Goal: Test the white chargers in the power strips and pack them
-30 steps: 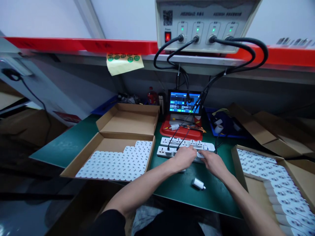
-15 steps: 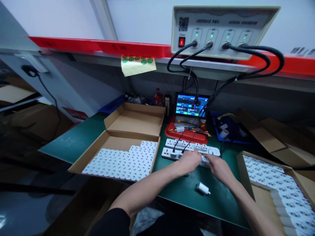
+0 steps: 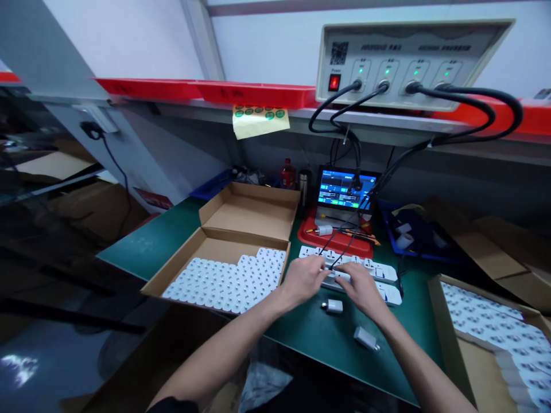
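Observation:
My left hand point(image 3: 303, 279) is closed at the near white power strip point(image 3: 390, 293), its fingertips pinched beside two thin black cables point(image 3: 342, 252) running down to it. My right hand point(image 3: 360, 285) is closed just to the right, thumb and fingers bent over the same strip. What each pinches is covered by the fingers. A second power strip point(image 3: 383, 271) lies right behind. On the green table in front of the hands lie a white charger point(image 3: 334, 306), its plug end pointing left, and another white charger point(image 3: 365, 338), its end pointing right.
An open cardboard box point(image 3: 193, 244) with rows of white chargers stands left; another box point(image 3: 443, 312) with chargers stands right. Behind the strips are a red tray point(image 3: 305, 228) and a lit screen point(image 3: 346, 188). A tester point(image 3: 413, 63) with thick black cables sits on the shelf above.
Both hands have moved left along the power strip toward the thin cables. The charger by the strip, mostly covered by my left arm before, now shows fully. The view has shifted a little left.

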Motion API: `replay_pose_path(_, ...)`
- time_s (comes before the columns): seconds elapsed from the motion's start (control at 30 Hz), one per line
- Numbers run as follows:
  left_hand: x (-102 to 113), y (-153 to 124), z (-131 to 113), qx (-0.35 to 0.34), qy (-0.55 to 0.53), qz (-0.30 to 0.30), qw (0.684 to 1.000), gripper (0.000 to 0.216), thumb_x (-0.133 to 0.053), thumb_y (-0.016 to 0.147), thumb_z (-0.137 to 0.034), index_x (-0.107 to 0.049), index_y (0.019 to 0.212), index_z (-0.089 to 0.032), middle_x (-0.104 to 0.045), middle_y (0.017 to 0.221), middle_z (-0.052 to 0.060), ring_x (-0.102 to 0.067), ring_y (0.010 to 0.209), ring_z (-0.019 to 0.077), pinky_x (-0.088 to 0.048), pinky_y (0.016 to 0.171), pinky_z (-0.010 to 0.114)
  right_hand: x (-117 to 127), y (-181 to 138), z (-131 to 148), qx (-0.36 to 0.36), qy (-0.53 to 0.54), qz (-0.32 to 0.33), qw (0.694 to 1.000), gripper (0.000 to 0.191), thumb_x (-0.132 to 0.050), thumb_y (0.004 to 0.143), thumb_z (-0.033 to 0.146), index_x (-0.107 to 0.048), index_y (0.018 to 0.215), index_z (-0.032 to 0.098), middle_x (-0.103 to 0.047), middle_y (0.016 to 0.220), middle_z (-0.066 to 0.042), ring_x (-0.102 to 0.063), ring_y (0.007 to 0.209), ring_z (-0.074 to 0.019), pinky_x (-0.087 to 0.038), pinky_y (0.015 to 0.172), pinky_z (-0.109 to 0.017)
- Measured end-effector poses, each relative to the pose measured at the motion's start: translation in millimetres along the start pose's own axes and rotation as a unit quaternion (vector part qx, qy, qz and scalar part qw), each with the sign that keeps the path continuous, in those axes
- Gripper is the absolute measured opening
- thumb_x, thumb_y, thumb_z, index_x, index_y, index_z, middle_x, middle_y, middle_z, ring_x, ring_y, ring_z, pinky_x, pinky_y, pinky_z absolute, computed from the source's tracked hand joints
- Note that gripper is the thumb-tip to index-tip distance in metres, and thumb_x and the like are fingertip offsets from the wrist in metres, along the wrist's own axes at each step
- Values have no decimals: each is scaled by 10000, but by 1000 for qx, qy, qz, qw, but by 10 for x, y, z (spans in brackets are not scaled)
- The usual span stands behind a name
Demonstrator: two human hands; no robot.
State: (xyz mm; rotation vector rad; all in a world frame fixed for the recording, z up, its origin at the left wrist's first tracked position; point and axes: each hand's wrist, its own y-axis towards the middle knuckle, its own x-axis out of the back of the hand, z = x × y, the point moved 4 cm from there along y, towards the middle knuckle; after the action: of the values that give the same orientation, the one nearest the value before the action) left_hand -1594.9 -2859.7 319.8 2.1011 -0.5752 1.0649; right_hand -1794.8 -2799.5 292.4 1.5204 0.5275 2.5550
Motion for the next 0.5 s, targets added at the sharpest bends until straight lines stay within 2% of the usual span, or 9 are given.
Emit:
replay_pose_path(0.1, 51, 18, 352, 68, -60, -34, 995, 154, -775, 998, -277, -676, 1089, -202, -740, 920, 14, -709, 866, 211, -519, 801, 317, -202, 193, 118, -40, 37, -13, 998, 140, -655, 992, 329, -735, 937, 228, -776, 980, -82, -694, 954, -287, -526, 901, -423)
replay_pose_path(0.2, -62, 89, 498, 55, -94, -4, 994, 129, -792, 947, -184, -729, 1059, -194, -757, 955, 28, -705, 882, 211, -504, 813, 311, -222, 273, 134, -61, 54, -27, 996, 157, -632, 986, 336, -727, 920, 230, -764, 871, -57, -691, 867, -263, -511, 828, -378)
replay_pose_path(0.27, -146, 127, 532, 38, -104, 30, 993, 51, -766, 935, -142, -754, 951, -189, -773, 973, 47, -710, 922, 224, -502, 836, 316, -104, 249, 85, -74, 64, -42, 994, 198, -621, 996, 385, -737, 965, 229, -774, 869, -57, -699, 842, -255, -510, 806, -363)
replay_pose_path(0.33, -189, 145, 556, 34, -116, 54, 991, 83, -745, 924, -120, -761, 879, -187, -783, 952, 54, -716, 935, 236, -502, 850, 323, 90, 165, -25, -97, 88, -40, 991, 242, -630, 981, 435, -755, 984, 227, -793, 884, -59, -711, 825, -253, -515, 798, -358)
replay_pose_path(0.5, -134, 187, 459, 4, -189, 4, 982, 124, -668, 975, -140, -775, 930, -183, -796, 968, 66, -724, 948, 229, -510, 877, 321, 636, -219, -452, -168, 80, 5, 983, 313, -640, 919, 487, -808, 957, 227, -834, 947, -72, -741, 861, -281, -515, 792, -369)
